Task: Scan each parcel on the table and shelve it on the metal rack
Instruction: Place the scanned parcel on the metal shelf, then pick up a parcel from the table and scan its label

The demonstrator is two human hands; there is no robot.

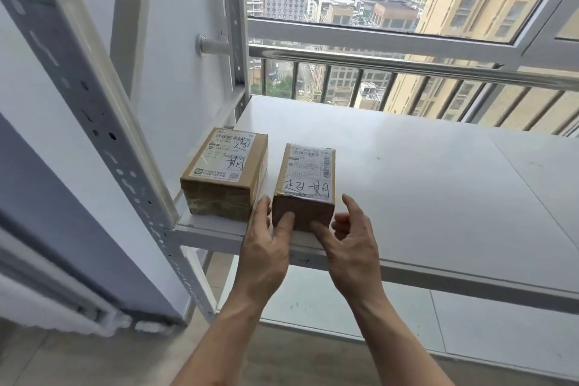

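Hands (310, 238) against shelved parcel (305, 188)

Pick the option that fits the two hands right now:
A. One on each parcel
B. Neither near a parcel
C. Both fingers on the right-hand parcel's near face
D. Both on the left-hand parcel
C: the left hand and right hand both press fingertips against the near face of the right-hand parcel on the shelf; the left-hand parcel sits untouched.

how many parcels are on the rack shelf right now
2. One parcel sits at the shelf's left end by the upright. The other stands just right of it near the front edge, with the left hand and right hand touching its front. The lower shelf is only partly visible.
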